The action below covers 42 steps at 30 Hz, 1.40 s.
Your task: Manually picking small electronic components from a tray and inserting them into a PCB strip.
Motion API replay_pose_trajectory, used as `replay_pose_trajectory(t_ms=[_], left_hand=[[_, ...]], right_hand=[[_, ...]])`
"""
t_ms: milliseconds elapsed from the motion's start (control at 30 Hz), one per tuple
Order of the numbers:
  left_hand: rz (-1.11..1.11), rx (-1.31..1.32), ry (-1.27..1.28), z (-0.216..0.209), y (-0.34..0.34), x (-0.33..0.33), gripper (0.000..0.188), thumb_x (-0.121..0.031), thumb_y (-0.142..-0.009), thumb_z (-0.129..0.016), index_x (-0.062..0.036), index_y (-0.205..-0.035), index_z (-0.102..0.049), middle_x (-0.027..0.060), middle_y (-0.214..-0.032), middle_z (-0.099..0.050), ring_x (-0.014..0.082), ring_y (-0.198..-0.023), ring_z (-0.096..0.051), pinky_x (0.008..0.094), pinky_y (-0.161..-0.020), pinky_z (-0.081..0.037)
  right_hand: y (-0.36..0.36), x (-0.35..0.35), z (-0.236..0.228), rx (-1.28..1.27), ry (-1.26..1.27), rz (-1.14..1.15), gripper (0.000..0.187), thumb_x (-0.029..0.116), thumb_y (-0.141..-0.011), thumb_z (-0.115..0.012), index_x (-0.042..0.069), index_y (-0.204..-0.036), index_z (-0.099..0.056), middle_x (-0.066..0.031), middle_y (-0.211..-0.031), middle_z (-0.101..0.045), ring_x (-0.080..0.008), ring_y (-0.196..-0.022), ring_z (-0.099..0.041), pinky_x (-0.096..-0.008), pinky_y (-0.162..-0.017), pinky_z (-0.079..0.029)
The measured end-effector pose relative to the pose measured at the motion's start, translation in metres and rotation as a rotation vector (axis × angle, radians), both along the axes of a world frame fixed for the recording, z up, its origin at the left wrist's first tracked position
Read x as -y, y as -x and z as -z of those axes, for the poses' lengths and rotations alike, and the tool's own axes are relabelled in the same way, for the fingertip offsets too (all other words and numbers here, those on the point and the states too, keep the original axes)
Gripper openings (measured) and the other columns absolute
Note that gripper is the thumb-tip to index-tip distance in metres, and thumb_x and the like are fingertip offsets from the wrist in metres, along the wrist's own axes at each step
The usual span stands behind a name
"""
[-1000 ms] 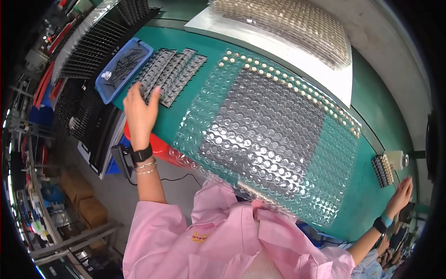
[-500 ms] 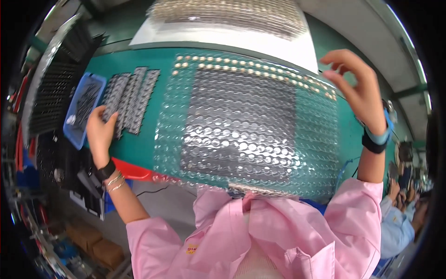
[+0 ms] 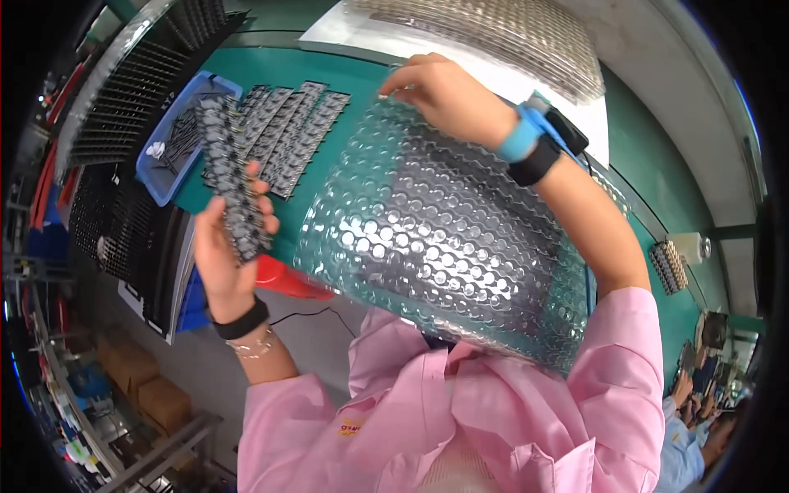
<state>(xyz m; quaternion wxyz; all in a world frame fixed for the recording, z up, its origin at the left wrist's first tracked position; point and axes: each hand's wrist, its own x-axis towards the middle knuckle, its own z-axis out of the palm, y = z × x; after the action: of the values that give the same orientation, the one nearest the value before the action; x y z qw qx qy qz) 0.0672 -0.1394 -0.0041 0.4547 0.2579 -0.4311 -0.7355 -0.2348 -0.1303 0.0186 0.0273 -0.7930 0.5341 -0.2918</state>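
A strip of small grey and black parts stands tilted in my left hand, its fingers and thumb closed round the lower half. My right hand reaches across to the far left corner of a clear bubbled plastic tray, fingertips pinched at that corner; what lies under the palm is hidden. A dark grey panel shows through the middle of the tray. Left of the tray, several similar grey strips lie side by side on the green table mat.
A blue bin with thin black pieces stands left of the strips, beside a rack of black perforated panels. A stack of clear trays lies on a white board beyond. Something red sits at the table's near edge. People work at far right.
My left hand has picked up one grey strip and raised it off the mat. The right hand has swung left from beyond the tray's far right corner to its far left corner. The view has turned.
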Motion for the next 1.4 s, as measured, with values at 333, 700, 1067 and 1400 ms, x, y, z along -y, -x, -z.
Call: replay_pose_trajectory(t_ms=[333, 700, 1067, 1400], left_hand=[[0.166, -0.080, -0.154, 0.009, 0.016, -0.031, 0.048, -0.030, -0.092, -0.025, 0.0081, -0.118, -0.039, 0.0115, -0.090, -0.055, 0.0134, -0.066, -0.051, 0.0254, -0.057, -0.043], [0.222, -0.113, -0.106, -0.009, 0.026, -0.054, 0.055, -0.038, -0.093, -0.020, 0.0068, -0.121, -0.036, 0.0091, -0.088, -0.054, 0.0116, -0.065, -0.049, 0.0241, -0.058, -0.042], [0.266, -0.010, -0.037, -0.028, 0.046, -0.103, 0.045, -0.014, -0.079, -0.060, 0.0022, -0.111, -0.034, 0.0092, -0.081, -0.047, 0.0118, -0.057, -0.051, 0.0222, -0.046, -0.039], [0.240, -0.003, -0.113, -0.033, 0.066, -0.127, 0.043, -0.003, -0.078, -0.061, 0.0002, -0.111, -0.034, 0.0070, -0.093, -0.054, 0.0083, -0.078, -0.052, 0.0197, -0.065, -0.043]], right_hand=[[-0.004, 0.029, 0.026, -0.276, 0.000, 0.038, 0.016, 0.000, -0.075, -0.052, 0.005, -0.088, -0.058, -0.0116, -0.084, -0.055, -0.0291, -0.083, -0.052, -0.0353, -0.070, -0.045], [-0.009, 0.025, 0.005, -0.508, -0.021, 0.039, 0.020, -0.002, -0.070, -0.050, 0.006, -0.088, -0.050, -0.0066, -0.084, -0.050, -0.0246, -0.087, -0.050, -0.0336, -0.070, -0.045], [0.003, 0.030, 0.024, -0.439, 0.160, -0.044, 0.016, -0.001, -0.072, -0.048, 0.003, -0.088, -0.050, -0.0083, -0.086, -0.051, -0.0261, -0.086, -0.050, -0.0327, -0.069, -0.045], [-0.019, -0.091, -0.037, 0.773, -0.455, -0.187, 0.010, 0.006, -0.084, -0.049, 0.001, -0.092, -0.052, -0.0025, -0.083, -0.055, -0.0057, -0.073, -0.049, -0.0197, -0.061, -0.040]])
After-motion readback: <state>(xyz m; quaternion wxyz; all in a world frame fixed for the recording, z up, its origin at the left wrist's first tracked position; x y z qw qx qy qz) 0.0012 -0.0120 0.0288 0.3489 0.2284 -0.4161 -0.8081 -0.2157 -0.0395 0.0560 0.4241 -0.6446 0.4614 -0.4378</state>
